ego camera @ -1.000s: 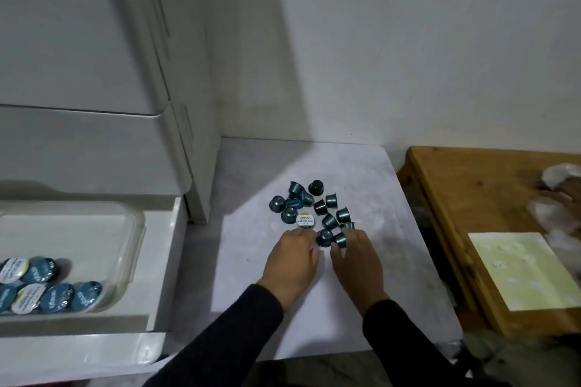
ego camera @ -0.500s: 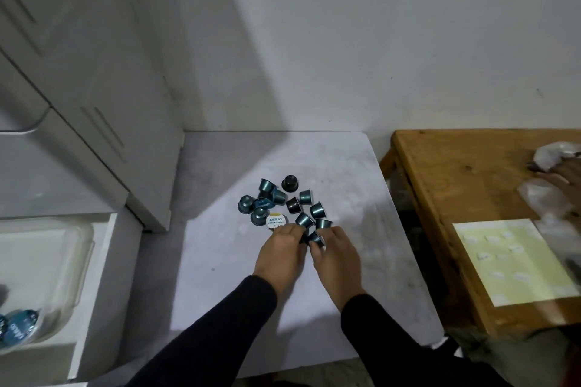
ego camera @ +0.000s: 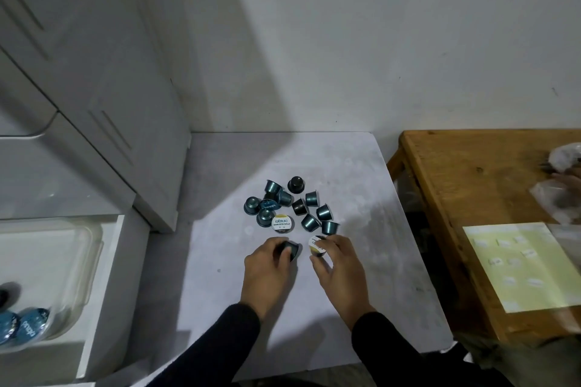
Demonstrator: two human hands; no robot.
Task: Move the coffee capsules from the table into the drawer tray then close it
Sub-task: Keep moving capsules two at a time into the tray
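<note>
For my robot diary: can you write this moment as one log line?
left hand: holds dark capsule | right hand: holds white-lidded capsule | drawer tray: open

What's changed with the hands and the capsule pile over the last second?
Both hands have drawn back from the pile toward the person, each with a capsule: the left hand grips a dark capsule, the right hand pinches a white-lidded capsule. The rest of the pile sits as before on the grey table. The drawer tray is still open.
</note>
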